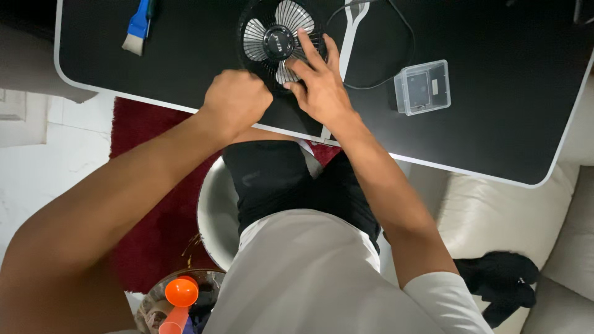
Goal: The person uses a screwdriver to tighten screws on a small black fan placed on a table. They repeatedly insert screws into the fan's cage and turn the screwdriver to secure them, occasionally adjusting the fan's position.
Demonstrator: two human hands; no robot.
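Fan (279,42) is lying face-up on the black table (495,124), near its front edge, round black grille with pale blades showing through. Left hand (237,99) is balled into a fist right against the grille's near rim, can't tell if it's pinching anything. Right hand (318,83) is spread flat, fingers (309,46) on the grille by the hub. Off to the right there's a small clear plastic box (423,86) with a dark flat thing inside, lid on. Blue brush (138,26) sits far left, and a black cable (396,37) loops behind the fan.
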